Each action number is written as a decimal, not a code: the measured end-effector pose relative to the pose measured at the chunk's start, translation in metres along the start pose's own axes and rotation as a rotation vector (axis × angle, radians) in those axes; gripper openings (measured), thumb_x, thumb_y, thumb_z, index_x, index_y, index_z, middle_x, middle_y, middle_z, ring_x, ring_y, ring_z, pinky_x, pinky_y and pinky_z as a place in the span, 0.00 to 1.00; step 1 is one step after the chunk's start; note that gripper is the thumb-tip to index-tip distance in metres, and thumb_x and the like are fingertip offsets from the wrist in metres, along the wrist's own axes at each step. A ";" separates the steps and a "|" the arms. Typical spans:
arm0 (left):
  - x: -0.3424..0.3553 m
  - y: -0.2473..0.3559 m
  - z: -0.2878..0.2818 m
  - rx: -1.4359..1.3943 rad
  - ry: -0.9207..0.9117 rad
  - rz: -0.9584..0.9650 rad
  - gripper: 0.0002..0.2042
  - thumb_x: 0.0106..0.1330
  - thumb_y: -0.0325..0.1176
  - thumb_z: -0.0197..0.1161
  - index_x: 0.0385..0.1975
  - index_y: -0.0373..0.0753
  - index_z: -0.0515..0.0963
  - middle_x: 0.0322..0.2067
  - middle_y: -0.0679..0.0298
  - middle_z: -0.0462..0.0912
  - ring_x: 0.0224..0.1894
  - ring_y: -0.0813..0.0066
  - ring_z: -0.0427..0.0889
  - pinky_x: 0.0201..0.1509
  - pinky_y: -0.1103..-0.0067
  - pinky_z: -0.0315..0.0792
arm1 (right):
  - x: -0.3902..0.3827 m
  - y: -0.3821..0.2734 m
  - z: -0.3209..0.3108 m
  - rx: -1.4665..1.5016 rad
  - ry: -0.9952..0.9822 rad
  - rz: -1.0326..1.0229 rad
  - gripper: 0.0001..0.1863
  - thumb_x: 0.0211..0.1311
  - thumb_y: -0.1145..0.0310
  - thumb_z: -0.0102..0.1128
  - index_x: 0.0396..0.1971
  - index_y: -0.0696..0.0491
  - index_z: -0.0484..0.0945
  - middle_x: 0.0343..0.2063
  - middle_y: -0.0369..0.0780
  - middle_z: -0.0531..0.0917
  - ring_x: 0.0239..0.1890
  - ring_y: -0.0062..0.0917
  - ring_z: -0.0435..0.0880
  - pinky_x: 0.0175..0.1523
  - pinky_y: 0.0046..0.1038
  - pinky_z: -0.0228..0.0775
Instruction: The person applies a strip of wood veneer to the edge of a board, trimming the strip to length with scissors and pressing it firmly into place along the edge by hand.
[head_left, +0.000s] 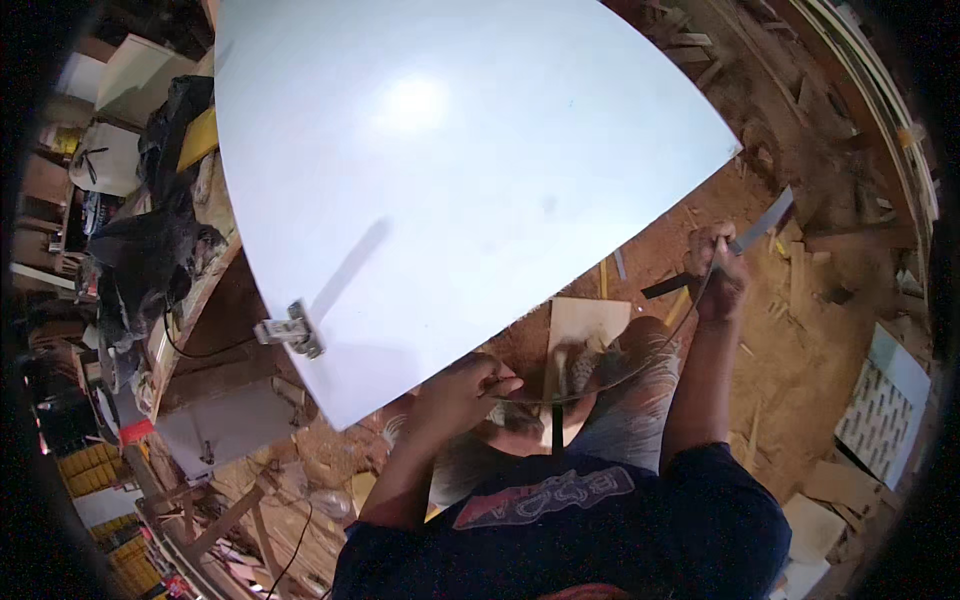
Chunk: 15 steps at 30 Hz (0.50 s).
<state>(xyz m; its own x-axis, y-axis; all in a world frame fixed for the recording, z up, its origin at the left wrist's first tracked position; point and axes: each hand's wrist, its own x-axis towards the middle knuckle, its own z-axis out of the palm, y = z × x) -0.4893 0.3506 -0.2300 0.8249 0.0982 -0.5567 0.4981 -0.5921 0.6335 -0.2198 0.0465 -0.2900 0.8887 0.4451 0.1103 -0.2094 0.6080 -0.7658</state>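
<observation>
A large white glossy panel (470, 170) fills the upper middle, with a metal clamp (292, 330) on its left edge near the lower corner. Just below the panel's near edge, my left hand (465, 390) pinches a long thin flexible strip (630, 380). The strip curves up to my right hand (718, 270), whose fingers are closed around it to the right of the panel. A grey flat length of the strip (765, 215) sticks out beyond that hand, along with a dark piece pointing left. A pale board (575, 315) lies below, between my legs.
At left, a wooden bench (180, 340) holds black plastic (165, 240) and clutter. A lower grey board (220, 440) and a cable are beneath it. Sawdust, offcuts and boards (880, 400) lie on the floor at right, with long strips along the far right edge.
</observation>
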 end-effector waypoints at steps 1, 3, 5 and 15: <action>0.004 -0.003 0.001 0.017 0.019 0.007 0.14 0.72 0.43 0.71 0.47 0.38 0.85 0.42 0.57 0.90 0.45 0.65 0.90 0.48 0.70 0.81 | -0.001 0.013 -0.009 0.012 -0.013 -0.019 0.10 0.71 0.66 0.67 0.45 0.55 0.79 0.27 0.35 0.75 0.27 0.22 0.72 0.33 0.25 0.62; 0.015 -0.017 0.009 -0.211 0.207 0.215 0.14 0.74 0.39 0.70 0.51 0.36 0.83 0.49 0.58 0.90 0.47 0.70 0.90 0.52 0.73 0.83 | -0.001 0.037 -0.015 0.056 0.225 -0.122 0.10 0.73 0.66 0.65 0.47 0.54 0.79 0.25 0.33 0.74 0.27 0.19 0.72 0.32 0.24 0.61; 0.019 -0.041 0.024 -0.309 0.260 0.280 0.13 0.76 0.31 0.67 0.53 0.29 0.80 0.51 0.53 0.89 0.48 0.68 0.90 0.52 0.74 0.84 | 0.004 0.057 -0.024 0.028 0.183 -0.242 0.11 0.74 0.64 0.65 0.47 0.54 0.80 0.26 0.32 0.75 0.27 0.17 0.72 0.31 0.23 0.61; -0.049 -0.107 0.059 -0.686 1.033 0.708 0.20 0.71 0.28 0.70 0.58 0.24 0.76 0.48 0.48 0.86 0.38 0.66 0.89 0.46 0.70 0.86 | -0.012 0.076 0.046 -0.235 0.351 -0.235 0.08 0.74 0.66 0.68 0.43 0.54 0.81 0.29 0.31 0.77 0.24 0.13 0.69 0.29 0.20 0.59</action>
<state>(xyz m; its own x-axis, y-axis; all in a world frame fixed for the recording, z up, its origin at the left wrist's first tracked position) -0.5987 0.3615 -0.3020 0.6226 0.6557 0.4270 -0.3110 -0.2933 0.9040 -0.2646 0.1176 -0.3206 0.9934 0.0395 0.1082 0.0758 0.4824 -0.8727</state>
